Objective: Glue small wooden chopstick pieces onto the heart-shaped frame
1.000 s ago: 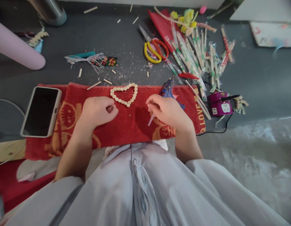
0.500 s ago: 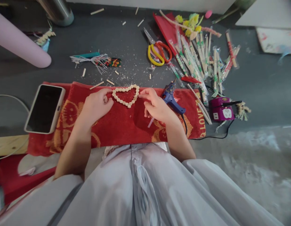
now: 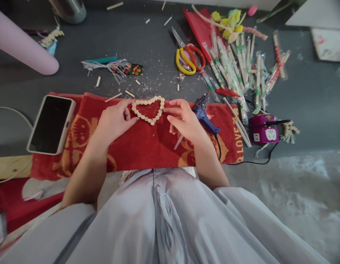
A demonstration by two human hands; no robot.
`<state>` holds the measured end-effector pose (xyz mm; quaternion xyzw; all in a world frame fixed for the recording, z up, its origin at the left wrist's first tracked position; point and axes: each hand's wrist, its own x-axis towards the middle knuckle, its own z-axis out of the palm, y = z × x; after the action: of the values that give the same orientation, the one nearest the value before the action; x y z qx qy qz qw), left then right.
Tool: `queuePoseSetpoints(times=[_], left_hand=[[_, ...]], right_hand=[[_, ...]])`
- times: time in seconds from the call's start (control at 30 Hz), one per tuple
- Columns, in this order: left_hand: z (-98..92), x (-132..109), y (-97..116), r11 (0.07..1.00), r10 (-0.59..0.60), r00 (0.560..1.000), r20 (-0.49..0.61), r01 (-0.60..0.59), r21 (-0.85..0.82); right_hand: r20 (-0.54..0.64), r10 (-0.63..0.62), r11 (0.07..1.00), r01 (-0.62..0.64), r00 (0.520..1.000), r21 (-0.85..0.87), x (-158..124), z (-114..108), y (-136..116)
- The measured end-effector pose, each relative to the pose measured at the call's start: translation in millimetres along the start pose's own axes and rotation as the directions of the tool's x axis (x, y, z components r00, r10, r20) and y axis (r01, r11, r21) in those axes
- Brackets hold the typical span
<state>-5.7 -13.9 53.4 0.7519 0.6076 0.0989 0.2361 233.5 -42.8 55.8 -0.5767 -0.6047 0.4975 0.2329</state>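
Observation:
A heart-shaped outline (image 3: 152,121) made of small cream-coloured pieces lies on a folded red towel (image 3: 148,146). My left hand (image 3: 115,121) is at its left side, thumb and forefinger apart, the fingertips at or very near the edge. On the other side, my right hand (image 3: 185,121) reaches toward the heart with fingers spread, one fingertip at its right edge. A blue glue gun (image 3: 204,117) rests just right of my right hand, partly hidden by it. From under that hand pokes a translucent stick (image 3: 178,142).
Scissors (image 3: 186,60) and many wrapped sticks (image 3: 236,69) lie at the back right. A purple power socket (image 3: 265,134) stands at the right. A phone (image 3: 51,124) lies on the towel's left end. White crumbs and short stick pieces (image 3: 113,97) are scattered behind the towel.
My left thumb has stretched out toward the heart's lower left edge. My right fingers have spread a little more. The view has shifted slightly; the heart stays on the towel.

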Motion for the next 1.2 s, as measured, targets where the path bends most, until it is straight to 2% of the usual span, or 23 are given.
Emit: queuePoseSetpoints(times=[0.1,0.33,0.43,0.63,0.8,0.87,1.0,1.13,1.2], left_hand=[[-1.8,-2,2,1.000,0.013,1.000,-0.021,-0.013,-0.013],[-3.3,-4,4,1.000,0.007,0.998,-0.055,-0.006,0.004],[-1.0,-3,3,1.000,0.004,0.997,-0.081,-0.004,0.010],[-3.6,-6,10,1.000,0.011,0.998,-0.064,-0.012,-0.018],[-1.4,-7,9,0.998,0.026,0.992,-0.127,-0.033,-0.052],[-0.1,-7,7,0.998,0.029,0.993,-0.117,-0.034,-0.047],[-2.0,-7,8,0.999,0.021,0.997,-0.076,-0.025,-0.040],[-5.9,-7,11,0.998,0.042,0.999,-0.021,-0.043,-0.052],[-5.8,-6,10,0.998,0.040,0.999,-0.009,-0.041,-0.047]], right_hand=[[-0.003,-0.013,0.999,0.013,1.000,-0.033,-2,-2,-2],[0.005,-0.013,0.998,0.013,1.000,0.067,-4,-2,0],[0.000,-0.031,0.999,0.031,1.000,0.039,-4,-2,1],[-0.040,-0.062,0.998,0.062,0.997,-0.010,-6,-3,-1],[-0.051,-0.077,0.996,0.074,0.996,-0.059,-9,-6,-5],[-0.057,-0.069,0.996,0.065,0.996,-0.064,-11,-7,-5],[-0.076,-0.054,0.996,0.058,0.996,0.061,-13,-9,0],[-0.088,-0.100,0.956,0.120,0.991,0.269,-11,-8,12],[-0.096,-0.108,0.938,0.133,0.990,0.320,-10,-7,17]])
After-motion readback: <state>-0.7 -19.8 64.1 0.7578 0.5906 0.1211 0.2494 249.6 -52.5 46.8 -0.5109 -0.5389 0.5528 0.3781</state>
